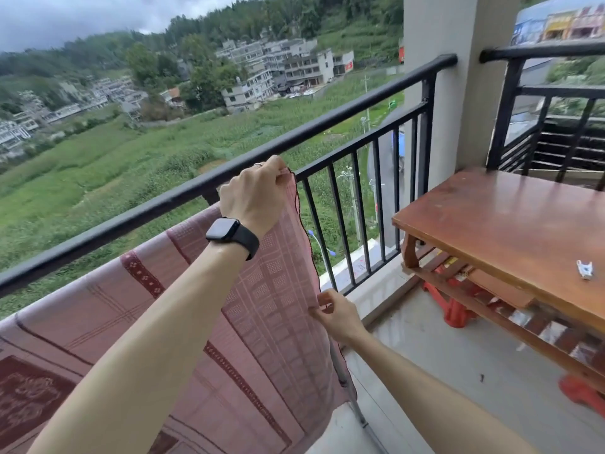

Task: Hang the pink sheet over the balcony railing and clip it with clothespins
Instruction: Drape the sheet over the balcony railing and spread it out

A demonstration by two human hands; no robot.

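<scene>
One pink sheet [262, 290] is held just inside the balcony railing [327, 123]. Its long axis runs along the top rail, rising from lower left to upper right, and its right edge hangs downward. The upper corner is pinched by the left hand [258, 194] at rail height. The side edge lower down is pinched between thumb and fingers of the right hand [337, 314]. One wooden table [507, 217] stands to the right, near the bars. One small white object [584, 269], possibly a clothespin, lies on it.

Left hand [258, 194] on pink sheet [278, 290]
</scene>
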